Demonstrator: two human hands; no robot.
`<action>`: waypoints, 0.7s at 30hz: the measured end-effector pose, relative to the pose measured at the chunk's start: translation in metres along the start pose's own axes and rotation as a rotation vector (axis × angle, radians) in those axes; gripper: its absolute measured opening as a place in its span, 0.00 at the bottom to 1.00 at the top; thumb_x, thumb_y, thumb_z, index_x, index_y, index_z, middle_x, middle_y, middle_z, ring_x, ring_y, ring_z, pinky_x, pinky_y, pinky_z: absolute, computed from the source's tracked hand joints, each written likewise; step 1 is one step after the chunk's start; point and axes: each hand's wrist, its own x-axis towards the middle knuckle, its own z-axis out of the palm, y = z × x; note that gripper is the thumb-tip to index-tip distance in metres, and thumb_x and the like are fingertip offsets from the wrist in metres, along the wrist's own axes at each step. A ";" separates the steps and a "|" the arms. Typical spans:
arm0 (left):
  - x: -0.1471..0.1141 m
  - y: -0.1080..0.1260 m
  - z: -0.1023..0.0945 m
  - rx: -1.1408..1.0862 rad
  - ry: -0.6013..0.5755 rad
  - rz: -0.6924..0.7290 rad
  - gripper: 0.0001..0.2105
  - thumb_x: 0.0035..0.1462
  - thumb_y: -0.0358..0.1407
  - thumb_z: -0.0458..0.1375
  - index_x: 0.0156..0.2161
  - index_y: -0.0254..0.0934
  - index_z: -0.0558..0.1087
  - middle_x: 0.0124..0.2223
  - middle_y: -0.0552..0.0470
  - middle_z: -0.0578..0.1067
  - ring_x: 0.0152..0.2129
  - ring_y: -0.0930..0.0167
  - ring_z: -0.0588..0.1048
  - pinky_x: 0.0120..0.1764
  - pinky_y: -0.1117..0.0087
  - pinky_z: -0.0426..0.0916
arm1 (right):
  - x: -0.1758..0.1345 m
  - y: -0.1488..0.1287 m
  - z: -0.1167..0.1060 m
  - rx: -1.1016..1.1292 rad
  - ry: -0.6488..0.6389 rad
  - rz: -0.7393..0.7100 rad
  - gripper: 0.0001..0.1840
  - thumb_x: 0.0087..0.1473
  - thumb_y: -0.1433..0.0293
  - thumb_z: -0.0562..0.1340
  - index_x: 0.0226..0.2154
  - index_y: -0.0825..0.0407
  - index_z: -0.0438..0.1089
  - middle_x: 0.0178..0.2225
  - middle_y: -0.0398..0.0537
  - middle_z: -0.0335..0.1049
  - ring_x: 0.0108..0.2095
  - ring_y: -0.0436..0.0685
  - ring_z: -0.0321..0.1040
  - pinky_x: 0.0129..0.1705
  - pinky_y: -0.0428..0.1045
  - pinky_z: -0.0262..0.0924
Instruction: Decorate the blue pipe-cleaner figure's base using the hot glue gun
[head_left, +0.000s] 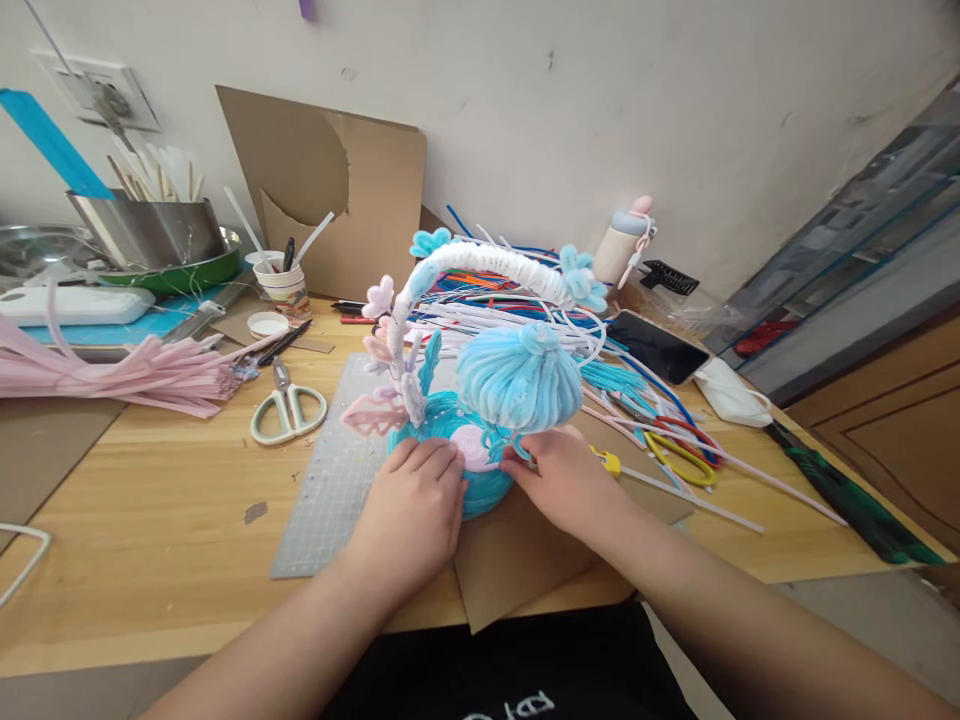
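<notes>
A fuzzy pipe-cleaner craft stands in front of me. Its round blue base [486, 498] has a pale pink disc [472, 448] in the middle. From the base's left side rises a white arched stem [495, 262] with small pink and blue flowers. Below the arch's right part is a pleated light-blue shade [517, 380]. My left hand [420, 490] is closed over the base's left rim. At the right side, my right hand [562, 475] pinches by a curled blue pipe cleaner [519, 445] under the shade; its fingertips are partly hidden.
A grey cutting mat [319, 510] and brown cardboard [517, 580] lie beneath. Scissors [289, 408] and a pink pipe-cleaner bundle [150, 375] are at left. Behind are loose coloured pipe cleaners [480, 290]; a phone [660, 345] and yellow-handled pliers [682, 460] lie right.
</notes>
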 end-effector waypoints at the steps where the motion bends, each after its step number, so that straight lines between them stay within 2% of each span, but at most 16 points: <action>1: -0.002 0.001 -0.001 -0.010 -0.001 0.000 0.13 0.62 0.31 0.48 0.46 0.32 0.72 0.45 0.43 0.76 0.45 0.61 0.72 0.47 0.57 0.64 | 0.002 0.000 -0.001 -0.005 -0.022 0.005 0.10 0.52 0.67 0.64 0.22 0.51 0.69 0.23 0.44 0.72 0.27 0.54 0.65 0.29 0.49 0.46; 8: -0.008 -0.002 -0.008 -0.080 -0.070 0.003 0.14 0.62 0.32 0.47 0.50 0.38 0.70 0.50 0.46 0.74 0.49 0.62 0.70 0.50 0.56 0.61 | 0.006 -0.002 -0.006 -0.055 -0.057 -0.061 0.08 0.52 0.69 0.63 0.24 0.52 0.72 0.28 0.48 0.74 0.33 0.57 0.69 0.36 0.50 0.54; 13: -0.010 -0.003 -0.007 -0.081 -0.102 -0.021 0.15 0.62 0.33 0.47 0.51 0.40 0.69 0.52 0.47 0.73 0.51 0.63 0.68 0.54 0.54 0.58 | 0.003 -0.005 -0.008 -0.058 -0.088 -0.036 0.08 0.52 0.69 0.63 0.24 0.52 0.72 0.28 0.49 0.74 0.33 0.58 0.69 0.36 0.51 0.54; 21: -0.012 -0.002 -0.006 -0.067 -0.110 -0.021 0.15 0.62 0.34 0.47 0.51 0.43 0.70 0.53 0.46 0.72 0.53 0.61 0.67 0.55 0.50 0.56 | 0.004 -0.002 -0.004 -0.082 -0.057 -0.080 0.06 0.53 0.70 0.62 0.26 0.52 0.72 0.28 0.48 0.74 0.33 0.58 0.68 0.36 0.52 0.53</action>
